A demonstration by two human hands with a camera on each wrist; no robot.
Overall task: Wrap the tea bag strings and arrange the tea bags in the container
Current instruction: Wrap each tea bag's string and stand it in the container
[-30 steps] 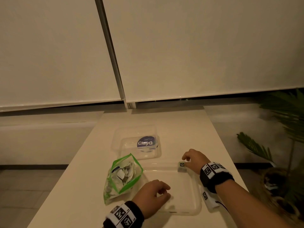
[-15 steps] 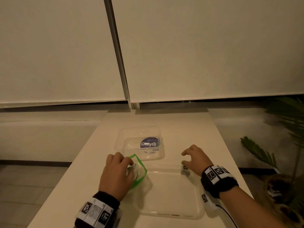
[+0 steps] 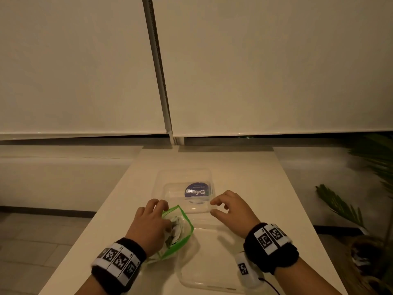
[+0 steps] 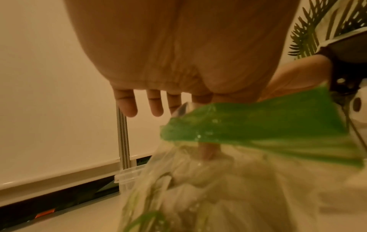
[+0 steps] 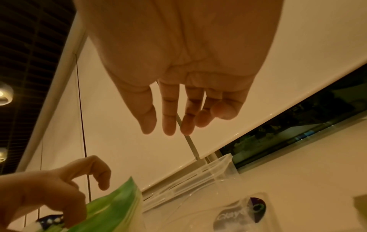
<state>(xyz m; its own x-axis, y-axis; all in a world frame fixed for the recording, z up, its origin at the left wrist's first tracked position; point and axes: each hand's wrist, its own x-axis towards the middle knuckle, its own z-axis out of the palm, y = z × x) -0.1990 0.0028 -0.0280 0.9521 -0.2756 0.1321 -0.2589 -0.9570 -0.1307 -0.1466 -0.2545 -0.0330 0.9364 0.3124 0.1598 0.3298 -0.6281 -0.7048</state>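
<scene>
- Nearest, the clear lid (image 3: 204, 262) lay flat on the table (image 3: 265, 179) by our wrists
- Our left hand (image 3: 148, 226) had its thumb inside the green-edged bag (image 3: 180, 228) of tea bags (image 3: 177, 227), pinching the rim, other fingers loose
- Our right hand (image 3: 231, 209) hovered relaxed, holding nothing
- Beyond, the container (image 3: 185, 188) stood empty
- We judged a one-handed pull might drag the bag and tangle strings

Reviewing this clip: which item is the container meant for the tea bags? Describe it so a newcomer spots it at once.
On the long pale table, look past both hands toward the window blinds. The clear plastic container sits there, open and apparently empty. Unlike the flat lid nearer the person and the green-edged bag, it has walls and a round blue label.
</scene>
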